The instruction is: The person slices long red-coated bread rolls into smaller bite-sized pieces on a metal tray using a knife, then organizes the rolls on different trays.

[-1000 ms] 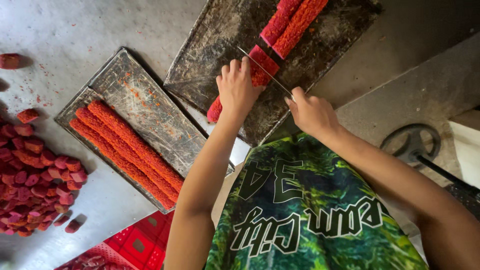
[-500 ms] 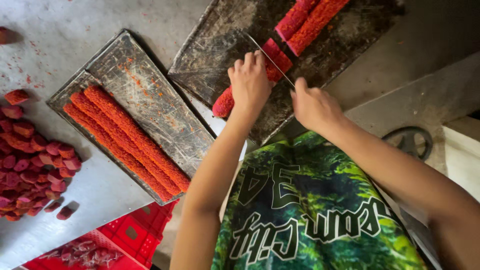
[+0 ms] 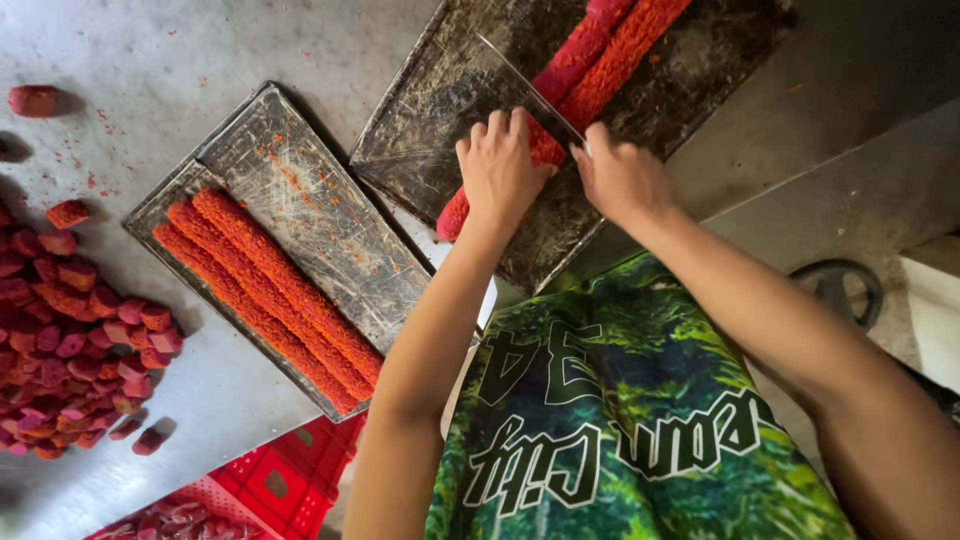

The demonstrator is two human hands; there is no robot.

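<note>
My left hand (image 3: 498, 170) presses down on a long red crumb-coated roll (image 3: 560, 110) lying on a dark metal tray (image 3: 430, 150). My right hand (image 3: 620, 180) grips the handle of a thin knife (image 3: 525, 85) whose blade slants across the roll just beyond my left fingers. A second orange roll (image 3: 640, 45) lies beside the first on the same tray.
A second metal tray (image 3: 300, 200) to the left holds three long orange rolls (image 3: 270, 290). Several cut red pieces (image 3: 70, 340) are heaped on the grey table at far left. A red plastic crate (image 3: 260, 490) sits below the table edge.
Both hands and the knife have stayed on the roll; the view has shifted slightly, and the blade sits a little further along the roll.
</note>
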